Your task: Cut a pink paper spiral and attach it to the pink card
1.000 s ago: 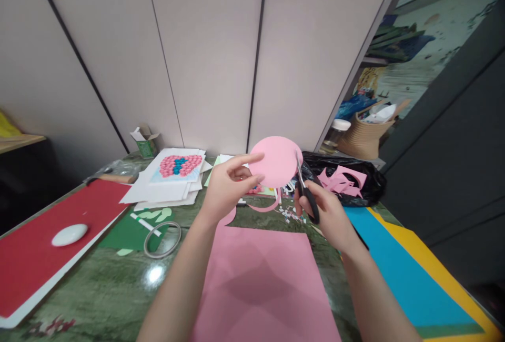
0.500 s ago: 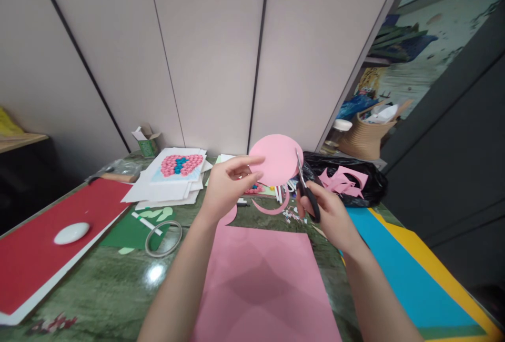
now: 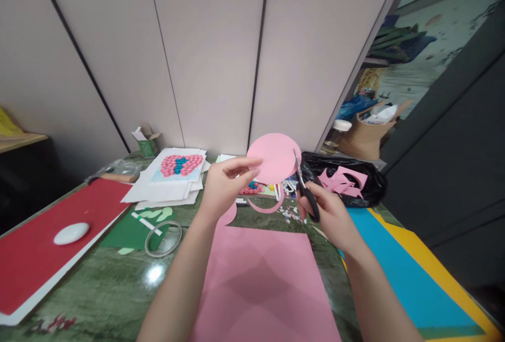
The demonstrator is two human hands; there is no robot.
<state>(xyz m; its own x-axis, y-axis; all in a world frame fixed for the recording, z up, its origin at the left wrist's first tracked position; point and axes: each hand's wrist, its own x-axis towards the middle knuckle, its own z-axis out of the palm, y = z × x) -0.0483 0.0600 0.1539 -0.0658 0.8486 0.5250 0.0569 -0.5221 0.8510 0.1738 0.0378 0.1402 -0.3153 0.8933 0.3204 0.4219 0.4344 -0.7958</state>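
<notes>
Raised above the table, a round pink paper disc (image 3: 272, 158) is pinched at its left edge by my left hand (image 3: 226, 184), thumb and fingers on either side. My right hand (image 3: 325, 210) is closed round the black handles of a pair of scissors (image 3: 305, 189). Their blades point up and lie across the disc's right edge, nearly together. A curved pink offcut strip (image 3: 268, 209) hangs or lies just below the disc; whether it is still joined is unclear. Beneath my forearms a large pink sheet (image 3: 260, 279) lies flat on the table.
A black plastic bag (image 3: 374, 187) with pink scraps sits at the right, above blue (image 3: 398, 263) and yellow sheets. On the left are a red sheet (image 3: 35, 226) with a white oval object, a metallic ring (image 3: 163, 252), a green sheet and stacked white papers (image 3: 153, 189). A wall panel stands behind.
The disc and my left hand have shifted slightly left. The scissor blades have moved a little left along with the disc, and the curved strip has swung left too.
</notes>
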